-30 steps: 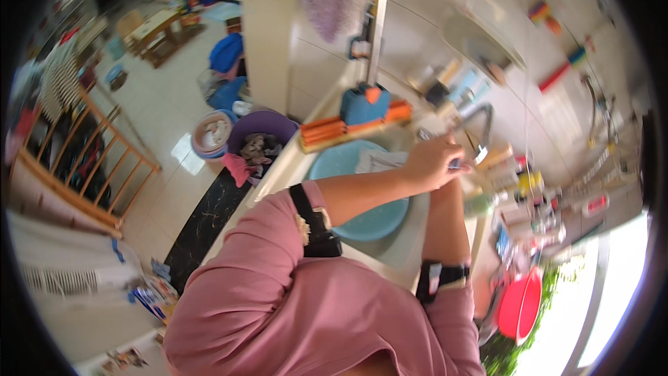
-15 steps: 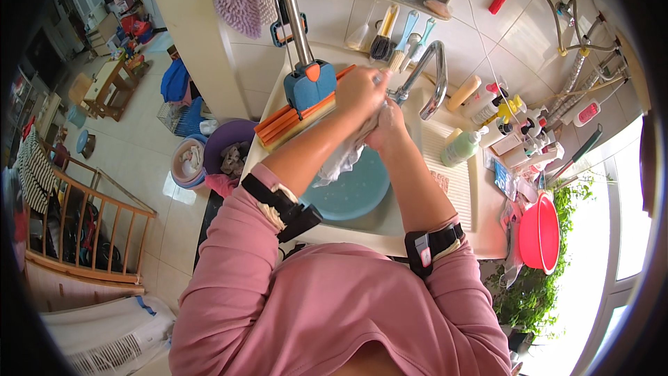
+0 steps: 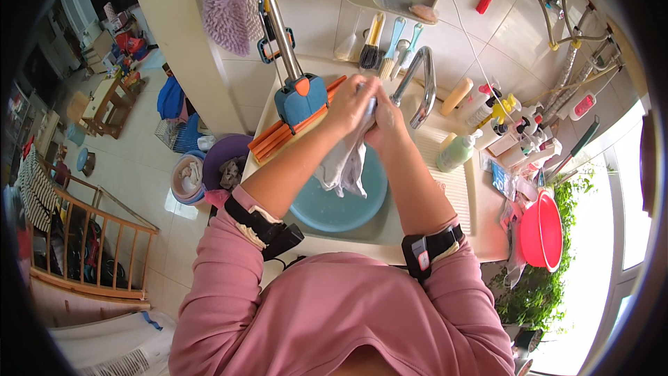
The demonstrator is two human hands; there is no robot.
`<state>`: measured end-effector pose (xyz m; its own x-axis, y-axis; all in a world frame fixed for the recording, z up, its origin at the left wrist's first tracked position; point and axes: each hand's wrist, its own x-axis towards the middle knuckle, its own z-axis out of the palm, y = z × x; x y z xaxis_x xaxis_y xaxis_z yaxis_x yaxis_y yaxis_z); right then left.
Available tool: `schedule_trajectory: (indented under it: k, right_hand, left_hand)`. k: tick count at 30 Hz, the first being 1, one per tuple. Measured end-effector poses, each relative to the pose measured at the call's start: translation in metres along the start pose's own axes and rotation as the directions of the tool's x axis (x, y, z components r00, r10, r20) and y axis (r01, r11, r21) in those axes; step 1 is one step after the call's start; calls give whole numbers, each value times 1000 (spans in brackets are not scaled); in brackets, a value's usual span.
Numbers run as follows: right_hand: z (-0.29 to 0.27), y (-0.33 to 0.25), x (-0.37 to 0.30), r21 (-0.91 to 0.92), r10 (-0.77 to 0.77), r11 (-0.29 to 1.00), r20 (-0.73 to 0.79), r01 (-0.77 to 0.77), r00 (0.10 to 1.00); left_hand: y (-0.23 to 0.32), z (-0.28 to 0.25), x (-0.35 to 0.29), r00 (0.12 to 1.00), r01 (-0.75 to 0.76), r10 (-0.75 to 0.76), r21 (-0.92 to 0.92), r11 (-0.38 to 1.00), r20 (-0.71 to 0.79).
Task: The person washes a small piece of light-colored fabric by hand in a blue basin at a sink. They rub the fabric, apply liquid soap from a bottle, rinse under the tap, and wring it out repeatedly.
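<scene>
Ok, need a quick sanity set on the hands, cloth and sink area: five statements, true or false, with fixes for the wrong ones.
1. The left hand and right hand both grip the white cloth. True.
2. The white cloth lies spread flat on the counter. False: it hangs down from the hands over the blue basin.
3. A curved chrome faucet arches to the right of the white cloth. True.
4. The blue basin stands on the floor. False: it sits in the sink.
5. A red plastic basin is on the right side, near green plants. True.
</scene>
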<state>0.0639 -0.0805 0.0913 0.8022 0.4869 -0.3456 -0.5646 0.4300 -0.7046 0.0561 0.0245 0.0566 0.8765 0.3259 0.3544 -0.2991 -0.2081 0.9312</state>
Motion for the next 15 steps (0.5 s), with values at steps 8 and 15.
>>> schedule_trajectory:
  k: [8,15]
  right_hand:
    - [-21,-7,6,101,73,991,129,-86,989]
    - [-70,-11,7,-266,-61,956,225,122,972]
  left_hand:
    - [-4,0,-9,992,28,-26,14,1000,-126]
    - [-15,-27,13,996,-72,72,2,997,-46]
